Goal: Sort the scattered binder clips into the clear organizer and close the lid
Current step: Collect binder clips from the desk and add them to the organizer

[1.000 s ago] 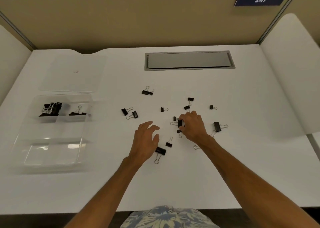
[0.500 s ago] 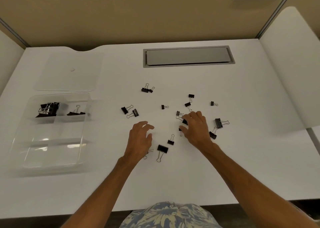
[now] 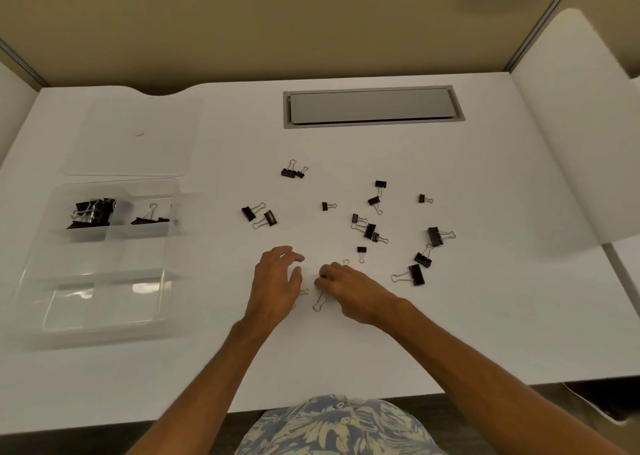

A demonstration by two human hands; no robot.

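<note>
Black binder clips (image 3: pixel 370 230) with wire handles lie scattered on the desk (image 3: pixel 485 299), most from 12 to 3 o'clock of the hands. The right hand (image 3: pixel 349 286) is curled, fingertips pinched at a clip whose wire loop (image 3: pixel 319 303) pokes out beneath; whether it truly has hold of it I cannot tell. The left hand (image 3: pixel 277 281) hovers loosely half-open just at 9 o'clock of it, holding nothing visible, probably ready to gather the next clip. Well off at 9 o'clock sits the clear plastic organizer (image 3: pixel 97 281), its far compartments holding clips sorted by size. Its flat lid (image 3: pixel 138 136) lies off, at 12 o'clock of it.
</note>
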